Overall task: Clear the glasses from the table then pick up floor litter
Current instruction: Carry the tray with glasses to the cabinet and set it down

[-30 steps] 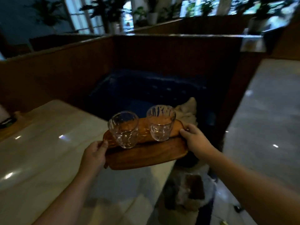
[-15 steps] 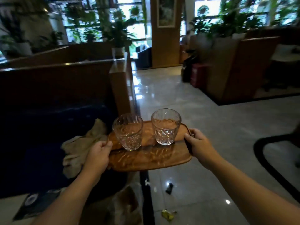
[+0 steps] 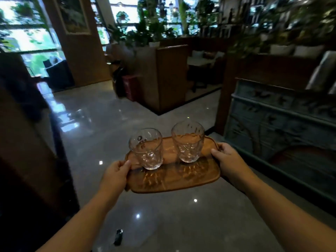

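Observation:
I carry a wooden tray [image 3: 172, 180] in the air above a shiny grey floor. Two clear patterned glasses stand upright on it: one glass [image 3: 146, 149] on the left, the other glass [image 3: 188, 141] on the right. My left hand [image 3: 115, 176] grips the tray's left edge, thumb on top. At the right edge my right hand [image 3: 230, 160] holds the tray the same way. A small dark piece of litter [image 3: 118, 236] lies on the floor below my left forearm.
A dark wooden partition [image 3: 27, 142] rises close on my left. A blue-grey carved cabinet [image 3: 276, 128] stands on my right. Ahead are wooden booth walls [image 3: 171, 77], a red bin [image 3: 131, 87] and potted plants by the windows. Open floor [image 3: 101, 113] stretches forward.
The view has swung right, away from the marble table and blue seat, toward the open aisle. Both hands have kept their hold on the tray with the two glasses.

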